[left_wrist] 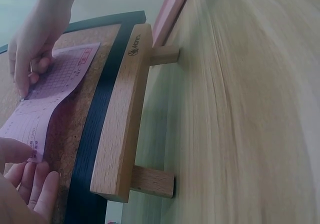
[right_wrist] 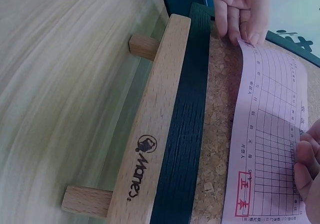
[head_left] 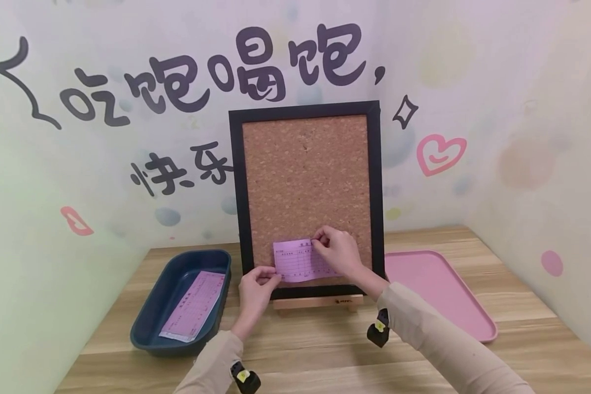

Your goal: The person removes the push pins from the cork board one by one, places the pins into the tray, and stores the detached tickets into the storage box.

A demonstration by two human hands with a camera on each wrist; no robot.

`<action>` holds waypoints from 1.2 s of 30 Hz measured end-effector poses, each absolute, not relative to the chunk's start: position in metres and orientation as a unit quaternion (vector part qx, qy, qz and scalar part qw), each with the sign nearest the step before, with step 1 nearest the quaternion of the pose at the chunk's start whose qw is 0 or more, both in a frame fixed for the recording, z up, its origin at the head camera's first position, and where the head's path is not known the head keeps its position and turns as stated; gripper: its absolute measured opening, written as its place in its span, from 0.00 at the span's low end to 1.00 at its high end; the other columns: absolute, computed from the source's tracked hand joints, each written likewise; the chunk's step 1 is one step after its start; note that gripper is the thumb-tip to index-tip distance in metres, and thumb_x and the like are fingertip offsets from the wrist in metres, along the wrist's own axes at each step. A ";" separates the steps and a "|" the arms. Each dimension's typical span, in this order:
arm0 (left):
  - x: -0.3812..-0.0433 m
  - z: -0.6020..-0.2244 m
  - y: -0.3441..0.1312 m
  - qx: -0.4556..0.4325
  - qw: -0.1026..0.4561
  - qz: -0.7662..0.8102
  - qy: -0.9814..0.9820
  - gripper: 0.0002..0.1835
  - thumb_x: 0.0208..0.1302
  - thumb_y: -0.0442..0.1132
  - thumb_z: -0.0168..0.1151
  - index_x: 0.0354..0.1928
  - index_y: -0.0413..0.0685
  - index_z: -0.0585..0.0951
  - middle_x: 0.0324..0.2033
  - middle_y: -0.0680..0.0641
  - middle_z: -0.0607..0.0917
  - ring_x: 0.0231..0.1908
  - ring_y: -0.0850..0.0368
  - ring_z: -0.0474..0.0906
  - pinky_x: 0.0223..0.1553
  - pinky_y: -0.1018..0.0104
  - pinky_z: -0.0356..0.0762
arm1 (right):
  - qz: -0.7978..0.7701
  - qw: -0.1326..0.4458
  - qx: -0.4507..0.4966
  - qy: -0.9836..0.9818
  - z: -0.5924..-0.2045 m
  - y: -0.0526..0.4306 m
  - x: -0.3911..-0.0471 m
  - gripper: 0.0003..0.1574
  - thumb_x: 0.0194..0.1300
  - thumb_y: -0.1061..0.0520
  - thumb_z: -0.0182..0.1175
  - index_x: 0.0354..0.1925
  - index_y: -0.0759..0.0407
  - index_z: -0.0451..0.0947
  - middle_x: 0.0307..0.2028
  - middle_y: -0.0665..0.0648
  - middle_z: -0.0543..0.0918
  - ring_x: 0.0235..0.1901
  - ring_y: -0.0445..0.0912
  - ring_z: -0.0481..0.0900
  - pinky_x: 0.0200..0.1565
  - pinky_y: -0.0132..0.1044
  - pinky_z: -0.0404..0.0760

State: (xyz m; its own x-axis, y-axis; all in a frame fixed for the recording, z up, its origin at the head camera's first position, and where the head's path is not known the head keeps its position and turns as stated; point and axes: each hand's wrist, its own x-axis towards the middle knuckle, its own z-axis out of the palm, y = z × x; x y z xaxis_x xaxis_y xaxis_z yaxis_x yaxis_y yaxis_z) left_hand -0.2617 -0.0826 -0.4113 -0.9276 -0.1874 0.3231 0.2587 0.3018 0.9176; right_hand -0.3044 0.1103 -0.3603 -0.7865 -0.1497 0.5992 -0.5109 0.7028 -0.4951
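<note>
A pink printed receipt slip (head_left: 295, 261) lies sideways across the lower part of a black-framed corkboard (head_left: 307, 175), its lower edge bowing away from the cork. My left hand (head_left: 257, 290) pinches the slip's lower left corner between thumb and fingers. At the slip's top edge, my right hand (head_left: 340, 251) has thumb and forefinger together on a tiny shiny pin-like piece (left_wrist: 22, 99), mostly hidden by the fingertips. The right hand covers part of the slip in the head view. A red stamp box (right_wrist: 243, 194) shows at the slip's far end in the right wrist view.
The board stands on a wooden easel (head_left: 320, 301) against the wall. To its left is a dark blue tray (head_left: 148, 323) with more pink slips (head_left: 197, 306). A pink tray (head_left: 453, 295) lies on the right, partly behind my right forearm, on the wood-grain table (head_left: 320, 350).
</note>
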 end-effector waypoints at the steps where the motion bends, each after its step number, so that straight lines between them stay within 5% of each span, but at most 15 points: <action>1: -0.262 -0.411 -0.083 -0.024 0.187 -0.594 -0.782 0.06 0.49 0.29 0.66 0.30 0.33 0.81 0.25 0.41 0.83 0.24 0.59 0.77 0.26 0.78 0.74 | 0.338 0.266 0.188 -0.883 -0.360 0.110 -0.305 0.02 0.56 0.59 0.60 0.28 0.58 0.79 0.18 0.47 0.76 0.17 0.38 0.68 0.22 0.31 0.66; 22: -0.264 -0.406 -0.084 -0.050 0.148 -0.627 -0.763 0.08 0.52 0.27 0.62 0.36 0.30 0.79 0.27 0.39 0.82 0.25 0.60 0.78 0.27 0.70 0.80 | 0.311 0.237 0.185 -0.902 -0.353 0.109 -0.301 0.02 0.55 0.59 0.60 0.29 0.57 0.79 0.19 0.48 0.77 0.18 0.38 0.69 0.21 0.30 0.66; 29: -0.246 -0.376 -0.080 -0.059 0.130 -0.626 -0.766 0.08 0.54 0.23 0.57 0.36 0.23 0.77 0.28 0.31 0.81 0.29 0.44 0.80 0.29 0.62 0.81 | 0.302 0.243 0.189 -0.902 -0.355 0.109 -0.302 0.02 0.57 0.59 0.60 0.28 0.57 0.79 0.18 0.48 0.76 0.17 0.37 0.67 0.19 0.29 0.65; 36: -0.265 -0.399 -0.088 -0.057 0.118 -0.630 -0.765 0.07 0.54 0.26 0.60 0.34 0.25 0.78 0.27 0.35 0.81 0.23 0.54 0.79 0.27 0.66 0.81 | 0.300 0.230 0.204 -0.903 -0.355 0.112 -0.302 0.03 0.59 0.59 0.59 0.29 0.57 0.78 0.17 0.47 0.74 0.16 0.38 0.65 0.18 0.29 0.61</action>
State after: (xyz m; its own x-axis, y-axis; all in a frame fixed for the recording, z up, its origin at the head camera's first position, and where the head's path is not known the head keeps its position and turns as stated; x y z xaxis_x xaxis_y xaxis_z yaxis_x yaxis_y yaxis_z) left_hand -0.2653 -0.0880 -0.3987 -0.9658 -0.0605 0.2520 0.2358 0.1991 0.9512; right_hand -0.3017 0.1120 -0.3548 -0.8108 -0.2298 0.5384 -0.5063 0.7369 -0.4479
